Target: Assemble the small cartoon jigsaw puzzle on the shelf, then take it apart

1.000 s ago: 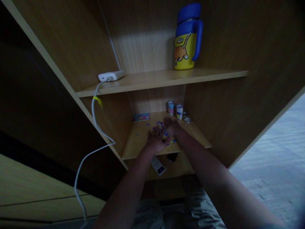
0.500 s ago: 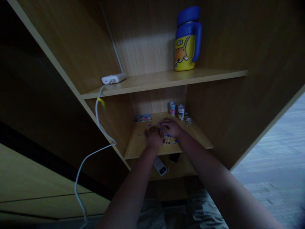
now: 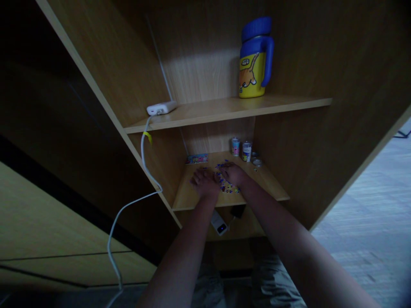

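Note:
Both my hands rest on the lower wooden shelf point(image 3: 272, 192), among several small blue and yellow puzzle pieces point(image 3: 228, 186). My left hand point(image 3: 203, 183) lies flat, palm down, fingers spread toward the left of the pile. My right hand point(image 3: 233, 173) is cupped over the pieces, fingers curled down onto them; whether it grips any is hidden. A small picture card point(image 3: 197, 159) lies at the shelf's back left.
Two small cans point(image 3: 241, 148) and round lids point(image 3: 257, 162) stand at the back right. On the upper shelf sit a blue and yellow jug point(image 3: 254, 60) and a white charger point(image 3: 161, 108) with a hanging cable point(image 3: 136, 201). A white device point(image 3: 218, 223) lies below.
My left hand has slid left off the pile and flattened. My right hand has stayed over the pieces. The view has shifted slightly.

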A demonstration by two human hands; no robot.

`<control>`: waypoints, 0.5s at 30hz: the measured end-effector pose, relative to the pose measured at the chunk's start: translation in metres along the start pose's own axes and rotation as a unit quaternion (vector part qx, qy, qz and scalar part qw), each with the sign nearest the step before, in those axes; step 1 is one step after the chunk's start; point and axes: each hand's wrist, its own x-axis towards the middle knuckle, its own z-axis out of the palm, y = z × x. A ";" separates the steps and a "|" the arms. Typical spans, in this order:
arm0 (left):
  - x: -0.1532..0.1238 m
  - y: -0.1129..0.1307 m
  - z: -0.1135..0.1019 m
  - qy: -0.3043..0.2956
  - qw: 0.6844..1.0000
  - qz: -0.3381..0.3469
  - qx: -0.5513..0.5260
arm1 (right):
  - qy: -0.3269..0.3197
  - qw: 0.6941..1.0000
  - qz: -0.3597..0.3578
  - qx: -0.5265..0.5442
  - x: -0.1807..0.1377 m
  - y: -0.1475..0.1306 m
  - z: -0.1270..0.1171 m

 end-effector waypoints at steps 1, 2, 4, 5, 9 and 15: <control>0.000 0.000 0.001 0.002 1.000 -0.025 0.003 | 0.001 1.000 0.009 0.002 0.000 -0.001 -0.001; 0.000 0.000 0.001 0.002 0.999 -0.043 0.005 | 0.002 1.000 0.019 0.005 -0.001 -0.002 -0.002; 0.001 0.000 0.000 -0.004 0.999 -0.053 0.005 | 0.005 0.999 0.032 0.011 -0.002 -0.004 -0.003; 0.002 0.000 0.000 -0.009 0.999 -0.045 0.003 | 0.009 0.999 0.038 0.014 -0.002 -0.004 -0.004; 0.005 -0.001 -0.001 -0.039 0.998 0.047 -0.019 | 0.024 0.997 0.073 0.018 -0.004 -0.004 -0.009; 0.011 -0.004 0.004 -0.086 0.980 0.173 -0.046 | 0.061 0.990 0.126 0.009 -0.008 -0.003 -0.021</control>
